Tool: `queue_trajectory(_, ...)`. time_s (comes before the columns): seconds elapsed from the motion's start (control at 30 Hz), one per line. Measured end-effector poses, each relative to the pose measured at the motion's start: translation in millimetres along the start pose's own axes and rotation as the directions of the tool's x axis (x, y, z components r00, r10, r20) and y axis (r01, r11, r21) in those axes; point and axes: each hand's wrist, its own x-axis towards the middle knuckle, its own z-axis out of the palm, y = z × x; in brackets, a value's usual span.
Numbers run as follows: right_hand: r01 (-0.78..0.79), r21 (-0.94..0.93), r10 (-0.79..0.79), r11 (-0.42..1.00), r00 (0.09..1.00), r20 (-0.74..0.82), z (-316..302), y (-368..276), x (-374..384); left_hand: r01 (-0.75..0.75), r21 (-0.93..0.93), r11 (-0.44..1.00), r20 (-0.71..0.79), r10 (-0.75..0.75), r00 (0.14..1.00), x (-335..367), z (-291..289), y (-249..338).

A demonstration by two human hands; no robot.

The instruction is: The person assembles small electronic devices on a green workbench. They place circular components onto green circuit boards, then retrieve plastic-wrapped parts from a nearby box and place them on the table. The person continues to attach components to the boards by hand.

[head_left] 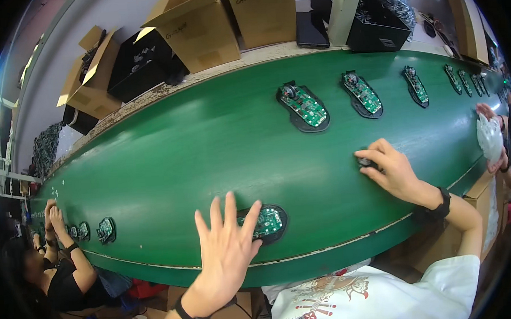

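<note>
My left hand [226, 245] is palm down with its fingers spread, partly over a black mouse base with a green circuit board [270, 221] near the belt's front edge. Its index finger and thumb lie at the left side of that base, and the hand hides part of it. To the right, above the green belt, my right hand [394, 174] is closed, thumb and fingers pinching a small dark rounded part [366, 162]. The fingers cover much of this part, so its exact kind is unclear.
Along the far side lie more mouse bases with boards [308, 109], [366, 96], [417, 87]. Others [106, 229] sit at left, by a co-worker's hands [55, 217]. Another person holds a clear plastic bag [489, 138] at right. Cardboard boxes [194, 33] stand behind the green belt [169, 158].
</note>
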Motion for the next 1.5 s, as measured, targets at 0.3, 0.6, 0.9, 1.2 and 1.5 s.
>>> queue_trajectory(0.3, 0.356, -0.113, -0.356, 0.928, 0.934, 0.021, 24, -39, 47, -0.103, -0.142, 0.984, -0.202, 0.074, 0.977, -10, 43, 1)
queue_trajectory(0.6, 0.431, 0.103, -0.435, 0.897, 0.9, 0.027, 25, -72, 47, -0.335, -0.004, 0.942, -0.322, 0.316, 0.893, 33, 45, 27)
queue_trajectory(0.9, 0.635, 0.063, -0.638, 0.77, 0.766, 0.081, 48, -79, 66, -0.215, -0.146, 0.966, -0.296, 0.164, 0.941, 12, 59, 28)
queue_trajectory(1.2, 0.653, -0.159, -0.634, 0.74, 0.757, 0.157, 49, -91, 68, -0.251, -0.169, 0.953, -0.315, 0.189, 0.93, 16, 62, 27)
queue_trajectory(1.5, 0.564, -0.139, -0.56, 0.814, 0.826, 0.067, 55, -87, 55, -0.282, -0.217, 0.935, -0.314, 0.207, 0.927, 22, 65, 27)
